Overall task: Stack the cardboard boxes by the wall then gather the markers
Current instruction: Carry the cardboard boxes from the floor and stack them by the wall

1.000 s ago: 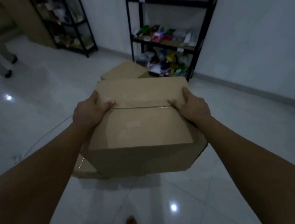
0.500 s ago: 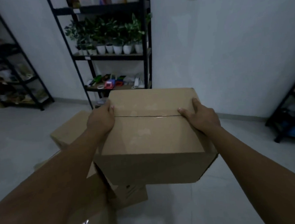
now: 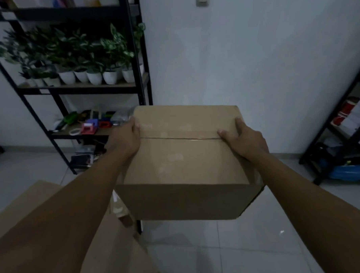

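Observation:
I carry a closed brown cardboard box (image 3: 184, 163) in the air in front of me, its top seam taped. My left hand (image 3: 125, 141) grips its left side, thumb on the top. Gripping the right side in the same way is my right hand (image 3: 244, 141). Below my left arm lies another cardboard box (image 3: 116, 256) on the floor, partly hidden by the arm. A white wall (image 3: 244, 61) rises straight ahead. No markers can be made out.
A black metal shelf (image 3: 139, 55) with potted plants (image 3: 93, 55) and small coloured items stands at the left against the wall. Another black rack (image 3: 339, 129) with papers and a blue object stands at the right. Pale floor tiles (image 3: 231, 247) lie below the box.
My view has swung right and upward toward the wall. The carried box has risen with both hands still on it, and the floor boxes have slid to the lower left.

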